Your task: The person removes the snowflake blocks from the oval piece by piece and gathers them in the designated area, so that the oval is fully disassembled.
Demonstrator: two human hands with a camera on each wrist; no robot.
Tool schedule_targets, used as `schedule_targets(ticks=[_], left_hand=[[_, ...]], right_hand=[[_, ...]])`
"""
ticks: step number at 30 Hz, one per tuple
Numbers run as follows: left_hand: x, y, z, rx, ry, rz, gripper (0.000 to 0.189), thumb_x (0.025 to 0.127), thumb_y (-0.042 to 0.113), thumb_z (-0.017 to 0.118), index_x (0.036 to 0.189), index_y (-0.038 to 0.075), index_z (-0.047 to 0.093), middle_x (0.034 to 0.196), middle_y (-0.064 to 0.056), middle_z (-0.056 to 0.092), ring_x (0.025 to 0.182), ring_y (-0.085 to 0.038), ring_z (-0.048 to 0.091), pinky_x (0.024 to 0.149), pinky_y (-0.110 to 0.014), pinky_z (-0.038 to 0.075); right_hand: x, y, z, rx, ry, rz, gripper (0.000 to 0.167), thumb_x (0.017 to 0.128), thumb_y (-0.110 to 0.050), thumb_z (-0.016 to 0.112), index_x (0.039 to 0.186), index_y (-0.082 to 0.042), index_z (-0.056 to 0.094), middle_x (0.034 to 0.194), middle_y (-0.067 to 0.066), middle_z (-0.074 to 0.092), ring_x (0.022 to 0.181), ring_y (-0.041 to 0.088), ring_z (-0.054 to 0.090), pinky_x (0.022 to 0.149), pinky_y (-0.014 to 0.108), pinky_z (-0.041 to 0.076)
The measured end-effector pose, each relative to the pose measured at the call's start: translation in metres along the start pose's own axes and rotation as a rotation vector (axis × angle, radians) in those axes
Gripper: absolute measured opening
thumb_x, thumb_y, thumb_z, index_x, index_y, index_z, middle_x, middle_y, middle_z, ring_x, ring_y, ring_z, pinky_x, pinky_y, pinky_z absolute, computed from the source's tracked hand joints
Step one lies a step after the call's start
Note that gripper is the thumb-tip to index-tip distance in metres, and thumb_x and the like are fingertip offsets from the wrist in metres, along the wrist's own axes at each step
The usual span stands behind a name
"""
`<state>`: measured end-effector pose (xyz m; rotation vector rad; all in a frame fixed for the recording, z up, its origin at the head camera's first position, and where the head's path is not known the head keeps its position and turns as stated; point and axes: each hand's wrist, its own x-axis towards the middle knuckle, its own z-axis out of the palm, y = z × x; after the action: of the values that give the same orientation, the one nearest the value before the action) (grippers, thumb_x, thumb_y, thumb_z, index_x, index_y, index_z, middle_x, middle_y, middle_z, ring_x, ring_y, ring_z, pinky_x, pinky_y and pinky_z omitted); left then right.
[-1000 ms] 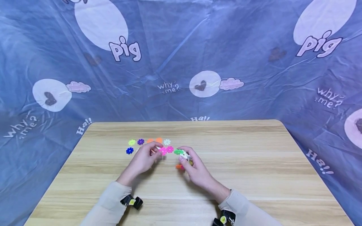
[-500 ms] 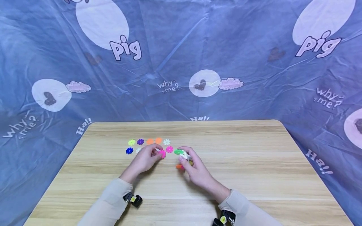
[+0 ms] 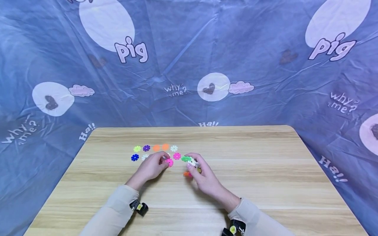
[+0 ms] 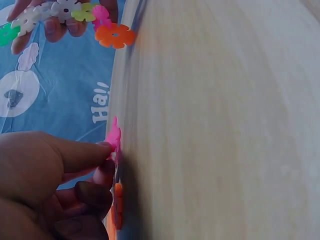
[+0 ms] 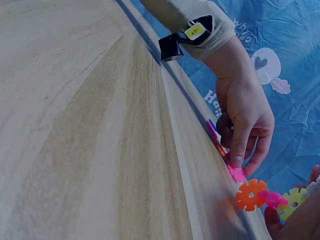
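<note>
My left hand point(image 3: 151, 166) pinches a pink flower-shaped interlocking disc point(image 3: 169, 162) between thumb and index finger. In the left wrist view that pink disc point(image 4: 114, 136) stands nearly edge-on, close over the table. A joined chain of such discs, green point(image 3: 186, 158), white, yellow, pink and orange, is held in my right hand point(image 3: 206, 178), right of the left one. Its orange end disc point(image 4: 116, 36) hangs free of the fingers. Just beyond the left fingertips another pink disc point(image 3: 177, 156) lies flat on the table. The left hand covers part of the loose discs behind it.
Two rows of loose discs lie on the wooden table point(image 3: 251, 157) past the left hand: yellow point(image 3: 137, 148), purple point(image 3: 146, 148), orange point(image 3: 156, 147), white point(image 3: 174, 148) and blue point(image 3: 135, 157) among them. A blue printed cloth point(image 3: 183, 65) hangs behind and at both sides.
My left hand has drawn the pink disc slightly toward me, apart from the other pink disc that it overlapped in view. The right hand and its chain stay in place.
</note>
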<state>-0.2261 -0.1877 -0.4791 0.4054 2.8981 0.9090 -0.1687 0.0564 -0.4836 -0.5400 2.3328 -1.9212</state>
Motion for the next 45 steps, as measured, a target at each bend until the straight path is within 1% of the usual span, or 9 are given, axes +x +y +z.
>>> schedule_targets(ticks=[6,15,18,23,25,29,35,41,45], left_hand=[[0.003,0.000,-0.001,0.026,-0.012,-0.008,0.017,0.099,0.013,0.076,0.116,0.011,0.075,0.078,0.004,0.060,0.070,-0.012,0.052,0.066,-0.030,0.043],[0.002,0.002,-0.008,-0.057,0.035,0.014,0.020,0.099,0.014,0.077,0.119,0.009,0.075,0.087,0.004,0.069,0.076,-0.009,0.059,0.079,-0.034,0.053],[0.001,0.004,-0.011,-0.123,0.038,0.015,0.023,0.101,0.013,0.075,0.123,0.008,0.075,0.092,0.002,0.071,0.075,-0.009,0.061,0.074,-0.031,0.054],[-0.003,0.007,-0.016,-0.253,0.034,0.016,0.025,0.103,0.012,0.072,0.127,0.007,0.074,0.097,-0.001,0.072,0.071,-0.013,0.062,0.057,-0.028,0.054],[-0.004,0.009,-0.018,-0.285,0.042,0.042,0.024,0.104,0.013,0.072,0.127,0.008,0.074,0.098,-0.002,0.073,0.073,-0.014,0.063,0.056,-0.028,0.053],[-0.006,0.014,-0.022,-0.322,0.070,0.120,0.022,0.104,0.015,0.072,0.125,0.008,0.075,0.100,-0.005,0.076,0.081,-0.013,0.063,0.064,-0.026,0.054],[-0.008,0.025,-0.027,-0.410,0.068,0.227,0.019,0.104,0.020,0.073,0.121,0.011,0.077,0.095,-0.012,0.075,0.078,-0.013,0.061,0.067,-0.025,0.052],[-0.007,0.033,-0.027,-0.410,0.087,0.367,0.013,0.103,0.016,0.075,0.114,0.013,0.080,0.099,-0.001,0.075,0.077,-0.010,0.059,0.068,-0.023,0.052],[-0.006,0.032,-0.027,-0.402,0.094,0.410,0.011,0.102,0.014,0.076,0.111,0.017,0.081,0.102,0.002,0.075,0.078,-0.009,0.059,0.069,-0.022,0.052]], right_hand=[[0.003,0.000,0.001,-0.002,-0.001,-0.009,0.038,0.114,-0.023,0.054,0.150,-0.009,0.053,0.139,0.024,0.059,0.102,0.023,0.063,0.089,0.033,0.059],[0.007,0.000,0.003,-0.004,-0.001,0.009,0.038,0.115,-0.025,0.053,0.150,-0.012,0.053,0.135,0.025,0.059,0.100,0.027,0.064,0.087,0.034,0.060],[0.007,-0.001,0.003,-0.007,0.002,0.015,0.039,0.115,-0.025,0.054,0.151,-0.012,0.053,0.135,0.024,0.059,0.100,0.027,0.063,0.086,0.034,0.059],[0.009,-0.003,0.003,-0.005,0.000,0.017,0.040,0.115,-0.025,0.053,0.152,-0.010,0.051,0.134,0.025,0.058,0.098,0.030,0.064,0.084,0.035,0.061],[0.009,-0.003,0.003,0.000,-0.001,0.016,0.041,0.115,-0.025,0.053,0.153,-0.009,0.050,0.134,0.025,0.058,0.097,0.032,0.065,0.084,0.036,0.061],[0.011,-0.004,0.004,0.002,0.001,0.022,0.041,0.115,-0.024,0.053,0.152,-0.009,0.051,0.134,0.025,0.059,0.099,0.035,0.065,0.085,0.036,0.061],[0.013,-0.004,0.006,-0.010,0.002,0.027,0.041,0.114,-0.024,0.054,0.153,-0.011,0.050,0.136,0.023,0.059,0.099,0.032,0.065,0.086,0.033,0.058],[0.016,-0.004,0.008,-0.018,-0.006,0.019,0.040,0.114,-0.022,0.055,0.152,-0.011,0.049,0.139,0.020,0.058,0.103,0.030,0.065,0.091,0.026,0.054],[0.018,-0.005,0.008,-0.019,-0.016,0.020,0.041,0.113,-0.021,0.055,0.153,-0.010,0.048,0.139,0.021,0.059,0.106,0.032,0.066,0.092,0.027,0.055]])
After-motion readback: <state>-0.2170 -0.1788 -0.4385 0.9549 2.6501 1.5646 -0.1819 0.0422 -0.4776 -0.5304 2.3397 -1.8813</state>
